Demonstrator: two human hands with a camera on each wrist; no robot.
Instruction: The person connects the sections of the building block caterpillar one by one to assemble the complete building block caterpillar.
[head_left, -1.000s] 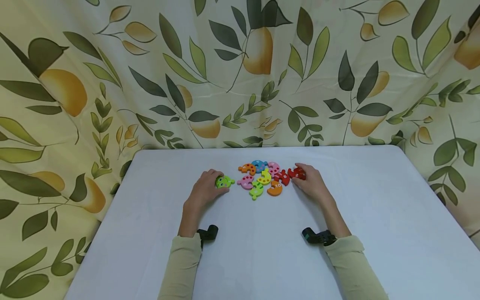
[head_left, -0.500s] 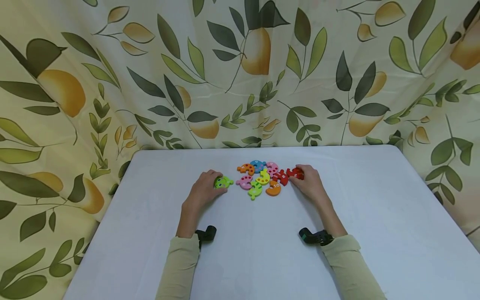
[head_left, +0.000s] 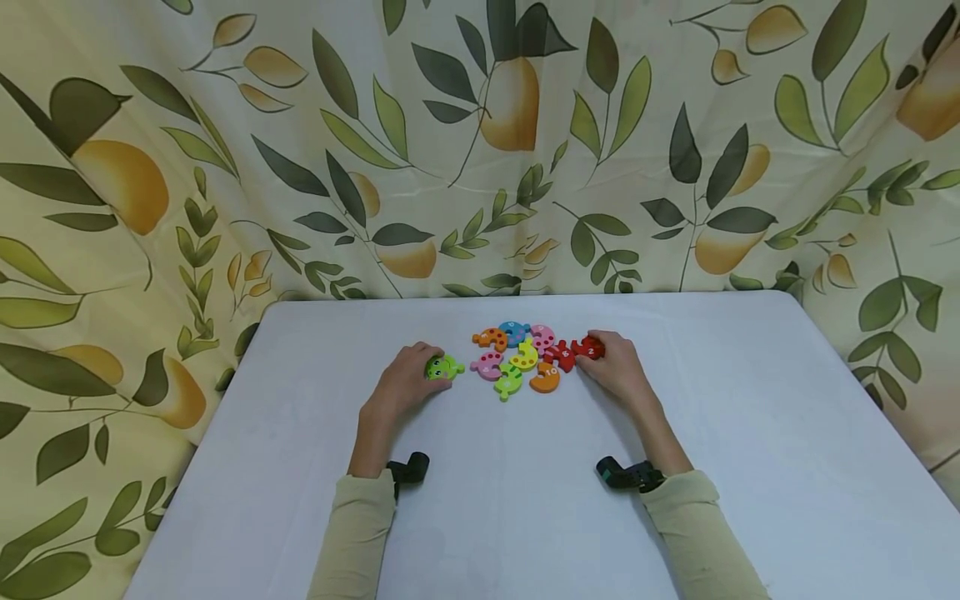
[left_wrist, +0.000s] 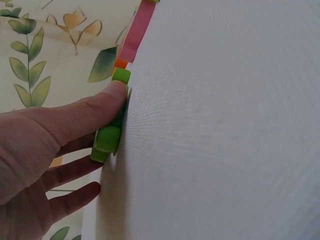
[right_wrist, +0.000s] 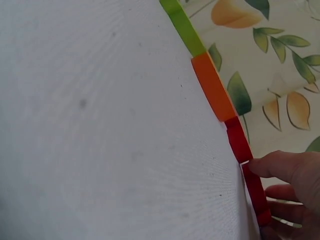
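In the head view my left hand point(head_left: 405, 379) pinches a green puzzle piece with a face point(head_left: 445, 367), at the left of a cluster of colourful puzzle pieces. The left wrist view shows the thumb on the near edge of this green piece point(left_wrist: 108, 137), which lies at the tabletop. My right hand point(head_left: 617, 367) pinches a red puzzle piece marked with a number point(head_left: 587, 347) at the cluster's right end. Another red piece point(head_left: 559, 356) lies beside it, with only a small gap between the two in the right wrist view. My fingers partly cover both held pieces.
Between the hands lie pink point(head_left: 489, 366), green point(head_left: 508, 383), yellow point(head_left: 524, 357), blue point(head_left: 514, 333) and orange point(head_left: 545, 379) pieces, close together. The white-covered table point(head_left: 502, 517) ends at a patterned curtain point(head_left: 465, 167) behind.
The whole head view has shifted slightly. Both hands keep their grip on the same pieces, and no piece has clearly moved within the cluster.
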